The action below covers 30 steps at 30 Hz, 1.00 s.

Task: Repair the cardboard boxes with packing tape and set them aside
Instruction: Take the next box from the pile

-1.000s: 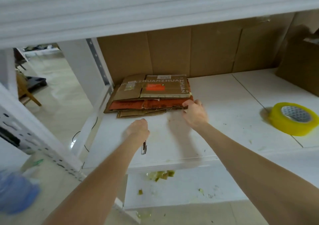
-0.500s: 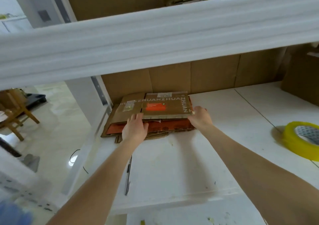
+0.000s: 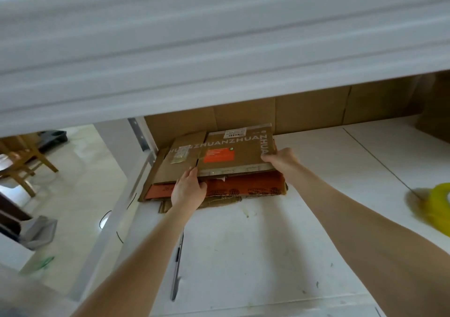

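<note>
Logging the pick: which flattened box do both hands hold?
The top brown box with white lettering; the red box lies beneath it.

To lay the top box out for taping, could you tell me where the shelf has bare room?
Widest bare shelf: in front of the stack, between the slim tool and the yellow tape roll. Another patch lies right of the stack, along the cardboard backing. Crowded: the back left corner, with left hand and right hand gripping the top box.
</note>
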Each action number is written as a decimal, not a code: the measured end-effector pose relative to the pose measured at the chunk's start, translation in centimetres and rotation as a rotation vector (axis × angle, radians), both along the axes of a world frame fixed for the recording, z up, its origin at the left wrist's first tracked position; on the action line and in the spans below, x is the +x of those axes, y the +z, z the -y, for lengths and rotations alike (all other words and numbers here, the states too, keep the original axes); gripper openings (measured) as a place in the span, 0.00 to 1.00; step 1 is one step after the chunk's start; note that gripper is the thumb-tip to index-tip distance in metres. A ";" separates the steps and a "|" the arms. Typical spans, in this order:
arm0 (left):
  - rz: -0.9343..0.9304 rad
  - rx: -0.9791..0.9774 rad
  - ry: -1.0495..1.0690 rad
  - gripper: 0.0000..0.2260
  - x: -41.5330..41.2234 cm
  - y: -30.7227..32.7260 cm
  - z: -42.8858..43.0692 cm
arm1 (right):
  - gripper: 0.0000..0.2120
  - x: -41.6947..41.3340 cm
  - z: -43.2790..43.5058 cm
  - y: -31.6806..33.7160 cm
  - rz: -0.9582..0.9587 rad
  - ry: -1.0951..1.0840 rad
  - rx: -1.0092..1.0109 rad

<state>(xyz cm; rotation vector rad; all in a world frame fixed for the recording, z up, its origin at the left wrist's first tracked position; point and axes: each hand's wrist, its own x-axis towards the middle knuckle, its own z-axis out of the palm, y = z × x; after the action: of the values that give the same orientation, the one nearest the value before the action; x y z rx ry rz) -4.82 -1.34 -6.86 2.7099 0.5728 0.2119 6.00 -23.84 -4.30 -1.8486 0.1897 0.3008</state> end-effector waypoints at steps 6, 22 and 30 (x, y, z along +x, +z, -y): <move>0.312 0.089 0.213 0.40 -1.8 3.7 -0.1 | 0.03 -1.0 0.9 4.0 -0.001 -0.130 0.412; 0.970 -0.702 0.037 0.06 -9.3 10.8 7.8 | 0.30 -5.6 20.8 9.9 -0.090 0.111 0.697; 0.912 -1.087 0.117 0.04 -11.0 11.6 11.7 | 0.20 -10.1 22.8 7.9 0.409 0.100 0.321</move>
<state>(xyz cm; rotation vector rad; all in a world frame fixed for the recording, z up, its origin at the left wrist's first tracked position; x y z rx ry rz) -15.86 -13.02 4.76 1.3249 0.3720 0.8179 -4.07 -46.60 3.64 -1.5634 -0.2227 0.0144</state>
